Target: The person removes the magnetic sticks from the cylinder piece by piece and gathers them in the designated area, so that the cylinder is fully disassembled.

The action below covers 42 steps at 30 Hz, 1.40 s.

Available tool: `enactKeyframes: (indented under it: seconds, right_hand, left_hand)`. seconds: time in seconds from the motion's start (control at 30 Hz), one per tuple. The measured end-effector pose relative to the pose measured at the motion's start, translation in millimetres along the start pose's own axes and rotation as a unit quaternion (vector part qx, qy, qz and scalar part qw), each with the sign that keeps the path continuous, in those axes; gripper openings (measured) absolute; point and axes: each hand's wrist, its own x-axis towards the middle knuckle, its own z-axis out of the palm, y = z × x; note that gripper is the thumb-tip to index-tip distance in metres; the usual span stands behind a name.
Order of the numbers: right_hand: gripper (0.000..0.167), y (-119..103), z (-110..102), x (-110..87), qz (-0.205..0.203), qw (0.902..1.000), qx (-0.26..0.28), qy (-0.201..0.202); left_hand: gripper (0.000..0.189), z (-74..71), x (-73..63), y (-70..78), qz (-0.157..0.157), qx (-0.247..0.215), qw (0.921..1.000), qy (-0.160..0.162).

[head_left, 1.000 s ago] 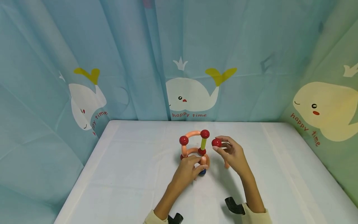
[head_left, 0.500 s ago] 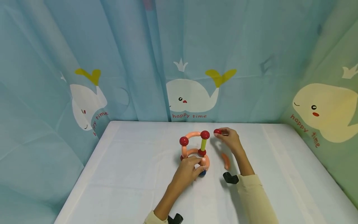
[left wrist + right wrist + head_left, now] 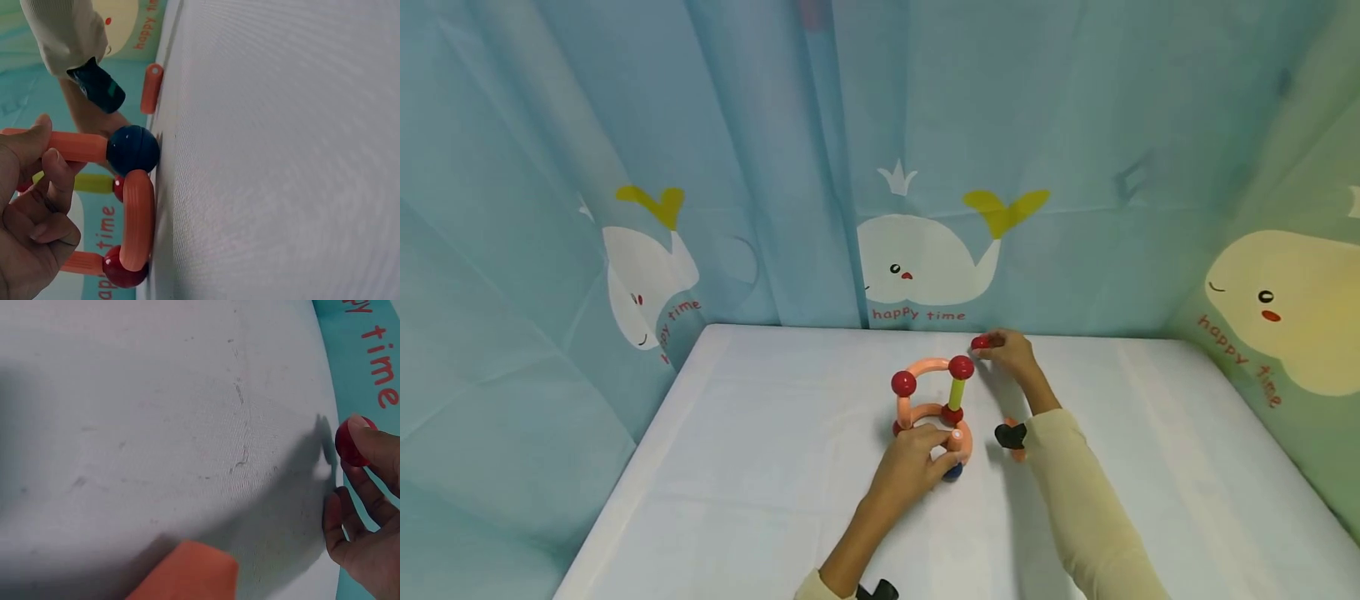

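My left hand [image 3: 912, 463] pinches an upright orange rod [image 3: 81, 147] whose lower end meets a dark blue ball [image 3: 133, 149]. That rod belongs to a frame of balls and rods on the table: red balls [image 3: 904, 383] at its upper corners, curved orange pieces [image 3: 137, 219] and a yellow-green rod [image 3: 957, 394] on the far side. Beyond the frame, close to the table's back edge, my right hand [image 3: 1011, 353] holds a loose red ball [image 3: 354, 441] between thumb and fingers. The ball is apart from the frame.
A loose curved orange piece [image 3: 1018, 455] lies right of the frame, partly covered by the black wrist mount [image 3: 1010, 436]. The white table [image 3: 760, 467] ends at the back against a blue curtain [image 3: 760, 167] printed with whales.
My right hand has carried the red ball away from beside the frame, back toward the far table edge. The left hand keeps its grip on the orange rod. The head view has shifted slightly.
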Motion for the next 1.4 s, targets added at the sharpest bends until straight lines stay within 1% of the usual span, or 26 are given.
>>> enactKeyframes:
  seconds: [0.1, 0.2, 0.33, 0.47, 0.8, 1.07, 1.23, 1.4]
  right_hand:
    - [0.047, 0, 1, 4.3, -0.004, 0.9999, -0.007, 0.007]
    - [0.048, -1, 4, 7.3, -0.004, 1.0, -0.003, 0.007]
    - [0.05, -1, 6, 8.5, 0.008, 0.9999, 0.012, 0.007]
    - [0.052, 0, 7, 8.0, 0.025, 0.9995, 0.017, 0.007]
    - [0.056, -2, 6, 5.2, 0.04, 0.9987, 0.03, -0.004]
    - [0.058, 2, 5, 6.6, 0.053, 0.9975, 0.045, -0.009]
    - [0.059, 6, 4, 7.7, 0.046, 0.9965, 0.069, -0.011]
    - [0.059, 12, 0, 5.5, 0.027, 0.9959, 0.085, -0.016]
  left_hand:
    - [0.019, 0.8, -0.2, 1.6, 0.0, 0.007, 1.0, 0.002]
    - [0.02, 0.0, -1.5, 1.9, -0.001, 0.013, 0.9999, 0.005]
    - [0.02, -1.0, -2.3, 1.9, 0.004, 0.013, 0.9999, 0.009]
    - [0.02, -1.5, -2.3, 2.4, 0.01, 0.014, 0.9998, 0.006]
    - [0.019, -1.5, -2.4, 2.3, 0.008, 0.008, 0.9999, 0.009]
    - [0.018, -0.9, -3.0, 1.7, 0.013, 0.019, 0.9997, 0.01]
    - [0.018, -1.4, -2.2, 1.4, 0.021, 0.021, 0.9994, 0.017]
    - [0.018, -0.3, -2.2, 1.0, 0.021, 0.019, 0.9994, 0.017]
